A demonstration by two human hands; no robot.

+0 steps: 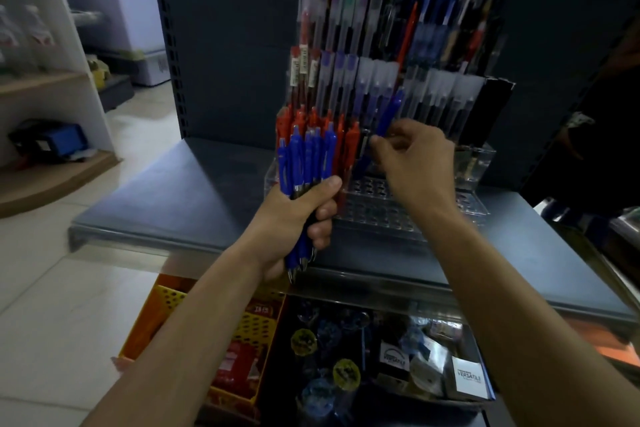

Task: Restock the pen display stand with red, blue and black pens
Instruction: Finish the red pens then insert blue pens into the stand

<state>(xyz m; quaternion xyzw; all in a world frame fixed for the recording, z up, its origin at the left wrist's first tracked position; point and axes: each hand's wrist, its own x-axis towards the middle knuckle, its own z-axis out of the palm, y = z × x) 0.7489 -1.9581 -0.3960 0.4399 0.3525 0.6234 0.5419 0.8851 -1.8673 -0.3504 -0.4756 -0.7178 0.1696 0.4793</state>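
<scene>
1 blue pen, its barrel solid blue, stands tilted above the holed base of the clear pen display stand, pinched low down by the fingertips of the right hand. Just to its left, the left hand grips a bundle of blue pens (silver tips down) before red pens slotted in the stand. The stand sits on a dark grey shelf.

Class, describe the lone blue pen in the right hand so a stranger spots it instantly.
Find the clear pen display stand on the dark shelf. Before it, the right hand pinches one tilted blue pen. It stands alone, unlike the blue pens bunched in the left hand.
</scene>
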